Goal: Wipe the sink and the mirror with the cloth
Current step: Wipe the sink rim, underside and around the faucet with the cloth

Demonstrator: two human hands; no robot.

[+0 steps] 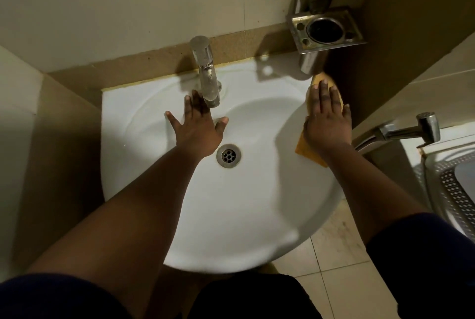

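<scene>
- cloth [305, 150]: orange-yellow, flat on sink [231, 215] right rim, pinned under right hand [327, 123], fingers straight, grip flat not curled
- left hand [198, 125]: splayed open on basin beside tap [207, 71], holds nothing
- sink white, round-fronted, drain [228, 156] mid-basin
- beige tiled walls, steel holder [326, 28] top right

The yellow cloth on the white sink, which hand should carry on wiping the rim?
The right hand: it already presses flat on the yellow cloth at the white ceramic sink's right rim. The left hand lies spread and empty by the chrome tap.
</scene>
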